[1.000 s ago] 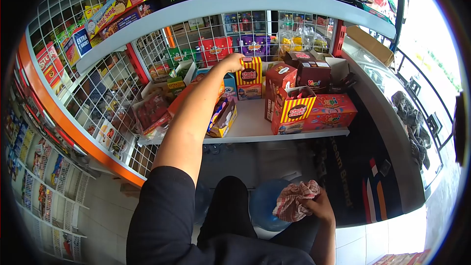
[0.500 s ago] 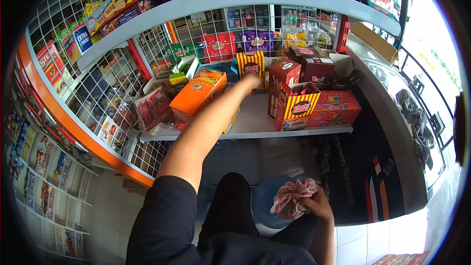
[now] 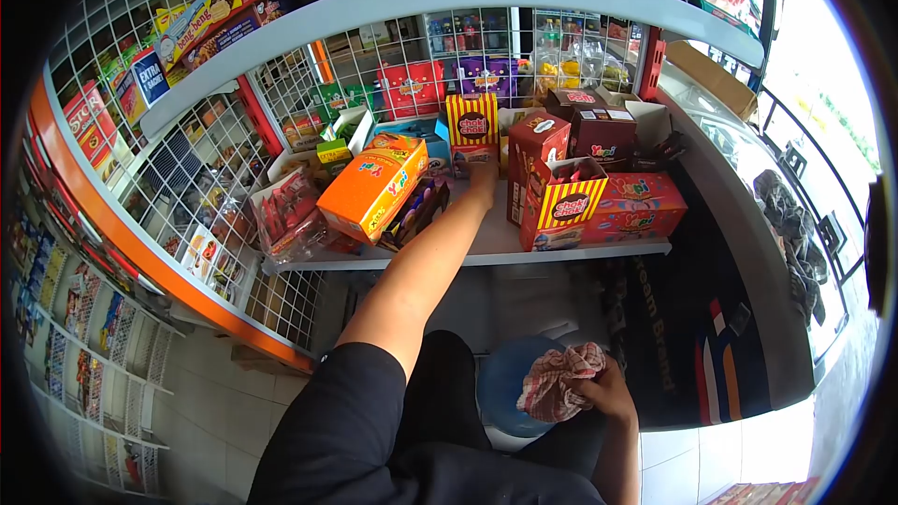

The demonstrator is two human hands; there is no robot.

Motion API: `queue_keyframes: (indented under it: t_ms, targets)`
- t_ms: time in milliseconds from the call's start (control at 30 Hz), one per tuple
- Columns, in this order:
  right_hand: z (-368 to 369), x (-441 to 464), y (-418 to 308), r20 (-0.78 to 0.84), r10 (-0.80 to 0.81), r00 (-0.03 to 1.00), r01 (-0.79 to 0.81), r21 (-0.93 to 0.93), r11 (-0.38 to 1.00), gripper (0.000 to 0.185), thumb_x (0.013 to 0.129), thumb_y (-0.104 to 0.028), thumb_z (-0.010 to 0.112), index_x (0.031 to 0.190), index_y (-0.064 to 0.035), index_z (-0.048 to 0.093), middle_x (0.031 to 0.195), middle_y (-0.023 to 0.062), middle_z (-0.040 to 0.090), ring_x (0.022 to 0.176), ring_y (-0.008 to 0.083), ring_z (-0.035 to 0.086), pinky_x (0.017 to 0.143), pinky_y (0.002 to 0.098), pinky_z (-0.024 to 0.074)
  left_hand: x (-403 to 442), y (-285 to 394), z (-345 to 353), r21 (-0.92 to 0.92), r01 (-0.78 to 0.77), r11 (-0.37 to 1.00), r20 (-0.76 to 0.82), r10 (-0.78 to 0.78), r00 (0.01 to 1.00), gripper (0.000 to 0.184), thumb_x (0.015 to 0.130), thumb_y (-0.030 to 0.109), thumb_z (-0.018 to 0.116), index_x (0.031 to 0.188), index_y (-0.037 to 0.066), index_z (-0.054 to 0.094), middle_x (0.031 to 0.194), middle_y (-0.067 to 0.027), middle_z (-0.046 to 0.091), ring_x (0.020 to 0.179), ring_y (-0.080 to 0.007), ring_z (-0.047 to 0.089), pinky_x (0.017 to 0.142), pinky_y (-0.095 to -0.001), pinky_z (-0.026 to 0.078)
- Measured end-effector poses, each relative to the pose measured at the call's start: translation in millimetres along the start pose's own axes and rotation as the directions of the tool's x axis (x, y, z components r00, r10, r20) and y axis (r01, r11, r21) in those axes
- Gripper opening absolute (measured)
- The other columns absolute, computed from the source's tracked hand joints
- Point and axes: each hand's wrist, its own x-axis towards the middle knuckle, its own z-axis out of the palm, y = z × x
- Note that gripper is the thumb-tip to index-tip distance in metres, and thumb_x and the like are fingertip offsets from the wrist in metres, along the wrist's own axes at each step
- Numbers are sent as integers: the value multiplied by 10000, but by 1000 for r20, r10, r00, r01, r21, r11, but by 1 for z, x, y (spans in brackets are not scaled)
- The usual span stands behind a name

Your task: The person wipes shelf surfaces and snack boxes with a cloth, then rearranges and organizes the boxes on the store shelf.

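My left hand point(image 3: 481, 175) is at the lower front of a yellow-and-red striped Choki Choki box point(image 3: 471, 122), which stands upright toward the back of the shelf. Its fingers are mostly hidden, so I cannot make out whether they grip the box. Low at my right side, my right hand point(image 3: 608, 391) is closed on a crumpled red-and-white checked cloth point(image 3: 559, 382). An orange Yupi box point(image 3: 374, 185) lies left of my left forearm, beside an open box of dark wrapped sweets point(image 3: 416, 215). To the right stands a second striped Choki Choki box point(image 3: 569, 206), open at the top.
The white shelf point(image 3: 486, 224) backs onto a wire grid. A red Yupi box point(image 3: 641, 206) and brown boxes point(image 3: 603, 136) stand at its right end. Bagged red packets point(image 3: 285, 210) sit at the left. An upper shelf edge point(image 3: 449, 0) overhangs. Below is a blue water container point(image 3: 505, 393).
My left hand has moved down from the front of the rear Choki Choki box to its base, uncovering the label. My right hand and the cloth have barely moved.
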Motion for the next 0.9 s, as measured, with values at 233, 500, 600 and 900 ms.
queue_keyframes:
  t_ms: [233,500,600,900]
  targets:
    - [-1,3,-1,13,17,1000,-17,-30,999,380,681,-77,700,1020,13,553,930,60,614,860,129,574,784,278,451,-16,21,-14,-88,-19,996,219,38,975,223,705,114,540,896,-3,547,841,-80,550,742,-184,520,665,-314,414]
    - [-3,1,-1,-13,43,999,-43,-4,999,393,680,-84,702,1028,19,549,943,69,616,868,134,578,787,278,454,50,-14,-25,6,-385,923,426,346,836,143,752,122,536,893,106,551,892,-58,573,775,-196,528,645,-273,405]
    - [-6,-2,3,1,17,1000,-17,38,999,392,682,-78,700,1028,21,545,947,72,617,870,133,579,785,279,457,-38,60,-20,-289,314,904,185,-269,945,82,790,126,527,867,108,549,844,-27,563,700,-159,520,600,-266,393]
    - [10,-4,-9,-14,19,1000,-19,1,1000,367,685,-69,694,1012,17,553,942,68,617,866,131,576,794,274,449,-185,90,-31,-338,-497,799,-7,526,851,453,824,289,577,1155,31,405,1060,-63,480,950,-135,458,863,-283,361]
